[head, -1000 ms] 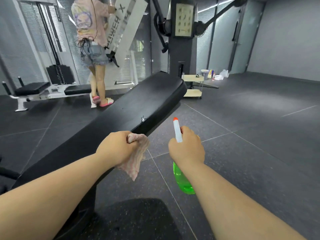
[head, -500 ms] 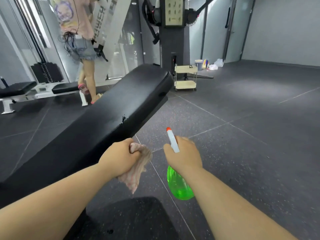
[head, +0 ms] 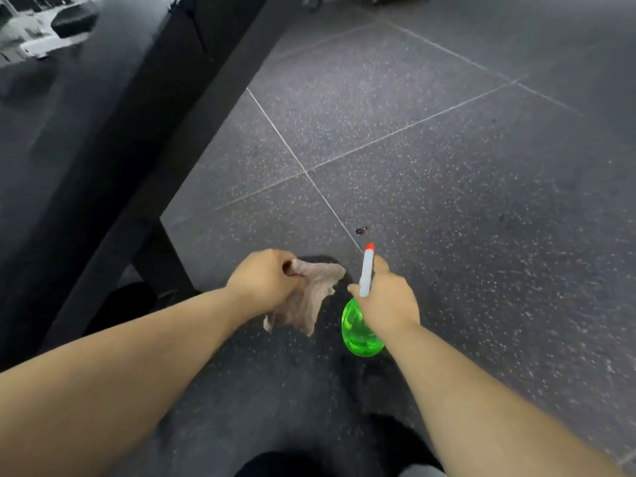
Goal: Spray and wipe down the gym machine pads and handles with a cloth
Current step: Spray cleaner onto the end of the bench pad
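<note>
Tilted down toward the floor since half a second ago; lost the far machine, the cart and the other person from view. Now seeing only the black bench pad, running along the left up to the top edge. Holding both hands off the pad, over the floor. Gripping a bunched pink cloth in the left hand, fingers curled tight, loose end hanging below. Gripping the green spray bottle at the neck in the right hand, fingers wrapped round, red-tipped nozzle pointing forward. Cloth just beside bottle, clear of the pad.
</note>
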Motion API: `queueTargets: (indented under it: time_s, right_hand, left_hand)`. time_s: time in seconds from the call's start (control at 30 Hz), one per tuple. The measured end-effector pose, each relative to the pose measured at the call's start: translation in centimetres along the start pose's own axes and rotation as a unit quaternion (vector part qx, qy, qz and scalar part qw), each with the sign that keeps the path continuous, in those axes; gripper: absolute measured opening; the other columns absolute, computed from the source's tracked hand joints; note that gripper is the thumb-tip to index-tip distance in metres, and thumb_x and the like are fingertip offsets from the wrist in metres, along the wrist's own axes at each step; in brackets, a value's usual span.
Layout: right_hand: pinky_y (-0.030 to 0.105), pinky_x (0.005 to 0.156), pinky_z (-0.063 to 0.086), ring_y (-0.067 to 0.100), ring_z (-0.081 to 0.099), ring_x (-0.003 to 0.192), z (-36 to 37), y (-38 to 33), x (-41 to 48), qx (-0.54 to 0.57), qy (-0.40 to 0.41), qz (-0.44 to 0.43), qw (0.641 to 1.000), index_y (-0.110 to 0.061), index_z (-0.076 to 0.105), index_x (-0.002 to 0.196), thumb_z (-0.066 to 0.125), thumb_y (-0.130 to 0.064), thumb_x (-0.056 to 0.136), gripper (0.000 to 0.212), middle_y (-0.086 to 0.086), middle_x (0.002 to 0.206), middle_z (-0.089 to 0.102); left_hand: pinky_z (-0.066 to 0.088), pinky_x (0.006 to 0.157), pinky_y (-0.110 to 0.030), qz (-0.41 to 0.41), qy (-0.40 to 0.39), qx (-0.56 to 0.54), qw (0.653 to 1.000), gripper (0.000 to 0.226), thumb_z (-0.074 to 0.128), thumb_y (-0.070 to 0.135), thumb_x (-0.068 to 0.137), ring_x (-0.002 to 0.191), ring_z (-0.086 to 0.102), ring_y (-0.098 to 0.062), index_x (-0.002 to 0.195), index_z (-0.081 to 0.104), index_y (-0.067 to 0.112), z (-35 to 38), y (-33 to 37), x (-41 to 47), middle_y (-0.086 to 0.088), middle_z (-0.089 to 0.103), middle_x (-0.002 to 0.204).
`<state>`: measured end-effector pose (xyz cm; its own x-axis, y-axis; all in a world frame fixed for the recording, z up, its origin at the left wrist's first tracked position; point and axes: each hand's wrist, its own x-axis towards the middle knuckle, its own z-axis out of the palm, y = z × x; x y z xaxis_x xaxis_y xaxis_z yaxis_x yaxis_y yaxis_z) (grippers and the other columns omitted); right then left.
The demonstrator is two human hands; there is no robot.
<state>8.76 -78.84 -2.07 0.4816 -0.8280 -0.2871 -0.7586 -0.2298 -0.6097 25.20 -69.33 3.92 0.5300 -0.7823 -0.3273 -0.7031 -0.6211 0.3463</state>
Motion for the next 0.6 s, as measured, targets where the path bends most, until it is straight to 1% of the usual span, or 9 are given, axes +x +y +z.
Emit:
queueTargets:
  time_s: [0.07, 0.13, 0.23, 0.27, 0.37, 0.43, 0.47, 0.53, 0.6]
  right_hand:
    - [0.037, 0.082, 0.046, 0.037, 0.060, 0.109, 1.2, 1.0, 0.7, -0.009, -0.015, 0.018, 1.000, -0.015, 0.032, 0.146, 0.061, -0.033, 0.095, 0.061, 0.015, 0.118, 0.065]
    - [0.037, 0.081, 0.046, 0.037, 0.061, 0.106, 2.2, 1.7, 1.3, -0.017, -0.023, 0.028, 0.999, -0.015, 0.028, 0.146, 0.058, -0.027, 0.095, 0.061, 0.015, 0.115, 0.065]
    - [0.040, 0.084, 0.049, 0.036, 0.062, 0.106, 3.9, 3.1, 1.5, -0.018, -0.038, 0.051, 0.998, -0.012, 0.015, 0.151, 0.056, -0.019, 0.095, 0.070, 0.016, 0.118, 0.063]
    - [0.040, 0.086, 0.050, 0.036, 0.062, 0.107, 4.4, 3.7, 1.3, -0.015, -0.045, 0.063, 0.997, -0.012, 0.011, 0.152, 0.055, -0.019, 0.096, 0.072, 0.017, 0.120, 0.063]
    - [0.037, 0.081, 0.049, 0.034, 0.063, 0.104, 5.9, 5.9, 0.5, 0.009, -0.070, 0.114, 0.991, -0.014, 0.000, 0.155, 0.050, -0.020, 0.098, 0.076, 0.017, 0.119, 0.063]
    - [0.034, 0.075, 0.045, 0.034, 0.063, 0.100, 6.4, 7.0, 0.0, 0.011, -0.085, 0.130, 0.988, -0.015, -0.003, 0.156, 0.049, -0.022, 0.099, 0.077, 0.017, 0.116, 0.064]
    - [0.033, 0.072, 0.043, 0.033, 0.063, 0.099, 6.5, 7.5, -0.1, 0.007, -0.091, 0.131, 0.987, -0.015, -0.001, 0.157, 0.049, -0.023, 0.099, 0.077, 0.016, 0.115, 0.064]
    - [0.032, 0.072, 0.041, 0.034, 0.062, 0.099, 6.5, 7.9, -0.3, 0.005, -0.100, 0.126, 0.987, -0.014, 0.004, 0.156, 0.050, -0.022, 0.098, 0.074, 0.016, 0.115, 0.064]
    - [0.035, 0.077, 0.046, 0.033, 0.061, 0.105, 6.7, 7.8, -0.6, 0.003, -0.140, 0.131, 0.981, -0.016, -0.003, 0.157, 0.055, -0.019, 0.095, 0.085, 0.017, 0.123, 0.060]
  left_hand:
    - [0.049, 0.067, -0.036, 0.002, -0.008, 0.001, 1.000, 0.014, 0.057, 0.028, 0.094, 0.080, 0.065, -0.022, 0.087, 0.064, 0.018, 1.0, 0.1, 1.0, 0.000, 0.068, 0.082]
    - [0.051, 0.070, -0.037, 0.010, -0.015, 0.002, 1.000, 0.015, 0.050, 0.028, 0.099, 0.080, 0.065, -0.022, 0.098, 0.062, 0.020, 1.7, 0.2, 2.0, 0.000, 0.068, 0.087]
    - [0.053, 0.062, -0.035, 0.025, -0.024, -0.014, 0.999, 0.016, 0.040, 0.031, 0.104, 0.065, 0.066, -0.021, 0.107, 0.055, 0.026, 2.2, 0.4, 3.0, -0.002, 0.069, 0.087]
    - [0.054, 0.063, -0.036, 0.022, -0.025, -0.024, 0.999, 0.016, 0.039, 0.032, 0.105, 0.066, 0.066, -0.021, 0.110, 0.054, 0.027, 2.5, 0.4, 3.3, -0.004, 0.069, 0.089]
    - [0.054, 0.081, -0.042, 0.009, -0.022, -0.052, 0.998, 0.017, 0.040, 0.029, 0.105, 0.089, 0.064, -0.024, 0.116, 0.053, 0.027, 3.0, 0.5, 3.9, -0.004, 0.068, 0.100]
    - [0.051, 0.085, -0.038, 0.002, -0.029, -0.079, 0.996, 0.018, 0.044, 0.028, 0.103, 0.096, 0.062, -0.022, 0.117, 0.054, 0.024, 3.2, 0.7, 4.2, 0.001, 0.066, 0.105]
    - [0.049, 0.085, -0.034, -0.001, -0.033, -0.088, 0.996, 0.020, 0.046, 0.027, 0.102, 0.096, 0.060, -0.019, 0.119, 0.056, 0.022, 3.1, 0.8, 4.3, 0.003, 0.064, 0.105]
    - [0.046, 0.074, -0.031, -0.007, -0.038, -0.099, 0.994, 0.017, 0.052, 0.025, 0.099, 0.088, 0.058, -0.018, 0.109, 0.062, 0.015, 3.1, 1.1, 4.4, 0.001, 0.065, 0.096]
    - [0.043, 0.062, -0.029, -0.017, -0.036, -0.122, 0.992, 0.017, 0.059, 0.023, 0.094, 0.077, 0.059, -0.018, 0.096, 0.067, 0.008, 2.9, 1.4, 4.6, -0.005, 0.068, 0.085]
